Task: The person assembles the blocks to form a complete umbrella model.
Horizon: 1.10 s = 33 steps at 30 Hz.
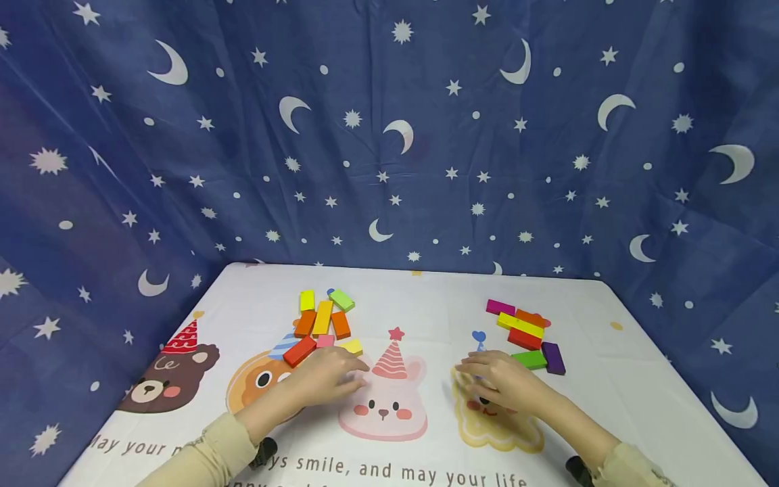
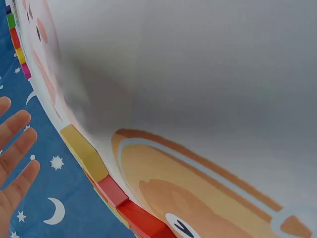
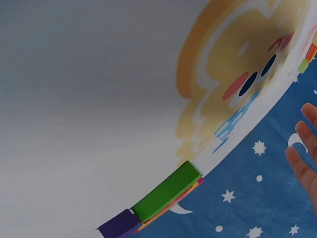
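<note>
My left hand (image 1: 331,375) hovers over the table beside the left group of coloured blocks, its fingers relaxed and holding nothing. Closest to it are a red block (image 1: 299,352), a pink block (image 1: 325,341) and a pale yellow block (image 1: 351,348). In the left wrist view its fingers (image 2: 17,144) are spread apart. My right hand (image 1: 502,380) is held in front of the right group, nearest a green block (image 1: 530,360) and a purple block (image 1: 553,358). Loosely extended fingers (image 3: 303,166) show at the edge of the right wrist view, with nothing in them.
Farther back on the left lie orange (image 1: 305,323), yellow (image 1: 322,318) and light green (image 1: 342,299) blocks. Magenta (image 1: 500,307), yellow (image 1: 520,325) and red (image 1: 525,339) ones sit at the right. A white cartoon-printed cloth (image 1: 420,304) covers the table; a blue starry curtain (image 1: 389,169) hangs behind.
</note>
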Each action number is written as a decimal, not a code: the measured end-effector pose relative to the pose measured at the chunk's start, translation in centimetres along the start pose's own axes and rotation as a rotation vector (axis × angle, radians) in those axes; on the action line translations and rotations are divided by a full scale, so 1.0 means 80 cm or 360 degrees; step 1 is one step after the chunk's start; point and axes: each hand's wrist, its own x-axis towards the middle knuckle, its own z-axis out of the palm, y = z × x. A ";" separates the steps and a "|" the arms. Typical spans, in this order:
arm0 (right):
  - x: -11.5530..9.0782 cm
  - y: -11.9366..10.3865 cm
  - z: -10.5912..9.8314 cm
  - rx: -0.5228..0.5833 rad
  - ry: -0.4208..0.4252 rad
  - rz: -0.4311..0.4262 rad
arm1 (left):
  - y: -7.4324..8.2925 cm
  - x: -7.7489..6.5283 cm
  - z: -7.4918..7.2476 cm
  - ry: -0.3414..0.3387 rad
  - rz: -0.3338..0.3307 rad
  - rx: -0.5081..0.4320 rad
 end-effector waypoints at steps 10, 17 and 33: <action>-0.015 0.000 -0.004 0.0020 -0.0107 0.0200 | -0.004 -0.003 0.000 0.0079 -0.0003 0.0040; -0.020 0.009 -0.012 0.0015 -0.0093 0.0285 | -0.017 -0.003 -0.005 0.0215 -0.0082 0.0034; -0.048 0.052 -0.031 -0.0041 0.0020 0.0552 | -0.048 0.008 -0.006 0.0098 -0.0282 -0.0070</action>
